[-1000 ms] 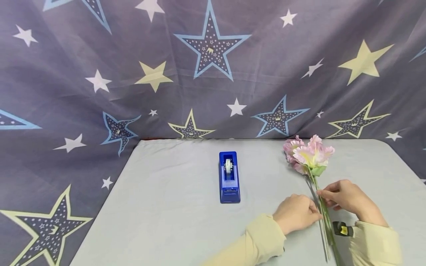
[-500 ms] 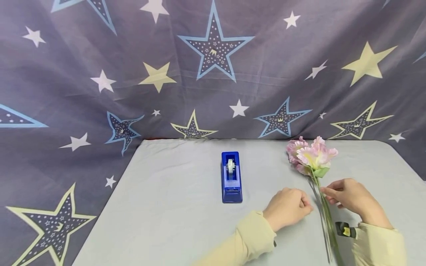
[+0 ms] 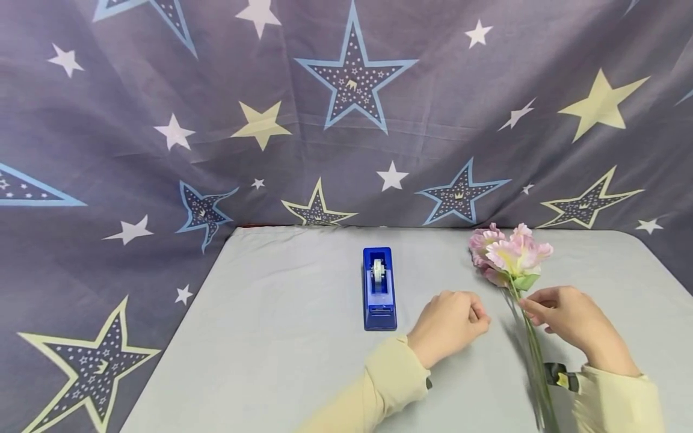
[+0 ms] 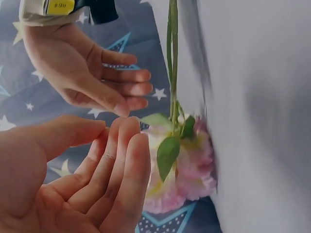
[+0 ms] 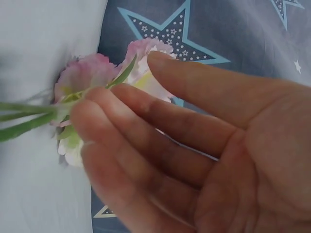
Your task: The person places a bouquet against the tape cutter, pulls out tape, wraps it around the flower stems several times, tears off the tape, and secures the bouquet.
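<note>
A small bunch of pink flowers [image 3: 517, 254] lies at the right of the table, blooms toward the back. Its green stems [image 3: 533, 355] run toward the near edge. Beside the upper stems is my right hand [image 3: 575, 322]; in the right wrist view its fingers are loosely bent and the thumb [image 5: 194, 82] stands apart from them. The left wrist view shows a gap between that hand and the stems. My left hand [image 3: 446, 325] is left of the stems, thumb and index fingertips close together, with nothing visible between them. A blue tape dispenser [image 3: 380, 288] stands left of it.
A pale grey cloth covers the table [image 3: 271, 337]. Behind it hangs a dark curtain [image 3: 216, 156] printed with stars, which also falls along the left side. A black strap with a yellow label [image 3: 560, 377] sits at my right wrist.
My left hand has drawn away from the stems, leftward toward the tape dispenser. The right hand stays beside the stems, slightly higher. The whole head view has shifted a little.
</note>
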Demonstrator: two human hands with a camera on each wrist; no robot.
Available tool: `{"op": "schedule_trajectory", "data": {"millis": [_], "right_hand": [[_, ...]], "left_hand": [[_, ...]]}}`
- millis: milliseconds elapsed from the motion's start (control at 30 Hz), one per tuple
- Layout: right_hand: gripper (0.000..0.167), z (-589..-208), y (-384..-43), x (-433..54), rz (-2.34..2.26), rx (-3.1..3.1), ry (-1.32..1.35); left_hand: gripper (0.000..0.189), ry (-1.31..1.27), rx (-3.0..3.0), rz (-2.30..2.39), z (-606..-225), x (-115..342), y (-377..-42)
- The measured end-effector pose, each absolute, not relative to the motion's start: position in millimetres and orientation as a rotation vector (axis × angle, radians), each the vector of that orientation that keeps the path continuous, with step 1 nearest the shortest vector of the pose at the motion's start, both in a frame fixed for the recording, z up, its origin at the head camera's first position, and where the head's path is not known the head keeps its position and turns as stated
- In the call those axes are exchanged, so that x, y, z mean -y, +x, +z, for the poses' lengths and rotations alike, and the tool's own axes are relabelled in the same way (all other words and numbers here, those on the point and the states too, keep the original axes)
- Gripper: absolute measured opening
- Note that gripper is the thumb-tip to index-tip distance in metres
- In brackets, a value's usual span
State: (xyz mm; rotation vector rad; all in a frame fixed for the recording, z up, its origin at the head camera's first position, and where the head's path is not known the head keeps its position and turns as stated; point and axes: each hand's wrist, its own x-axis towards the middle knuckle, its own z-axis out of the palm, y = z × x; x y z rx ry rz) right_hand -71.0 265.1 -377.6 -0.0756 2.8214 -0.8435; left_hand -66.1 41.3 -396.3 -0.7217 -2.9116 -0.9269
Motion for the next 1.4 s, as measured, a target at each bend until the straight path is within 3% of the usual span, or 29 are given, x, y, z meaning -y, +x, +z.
{"op": "schedule_trajectory", "data": {"millis": [700, 1400], "right_hand": [[0.028, -374, -65, -247, -0.835, -3.065, -0.265], [0.017, -381, -70, -226, -0.878, -3.138, -0.371]], "left_hand": [[0.009, -0.654, 2.784, -0.902, -366, 16, -80], [0.010, -0.440, 2.740, -0.987, -367, 91, -87]]}}
